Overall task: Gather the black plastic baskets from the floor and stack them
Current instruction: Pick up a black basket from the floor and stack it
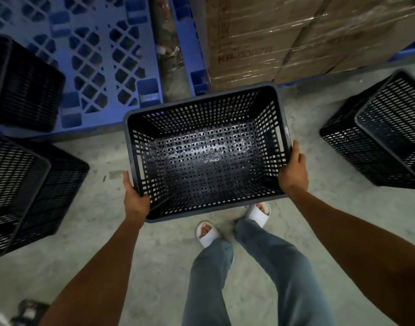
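While an open black basket [207, 151] is being held above the concrete floor [88, 231], its short ends are being gripped by the left hand [134, 196] and right hand [293, 172], fingers closed on the rim. Other baskets are lying at nine o'clock [30, 194] and three o'clock [380, 135].

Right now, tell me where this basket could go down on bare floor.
Bare concrete floor lies around the feet, between the left floor basket and the right basket. Ahead it is crowded: blue pallet, wrapped cartons. Both the left hand and right hand grip the held basket.
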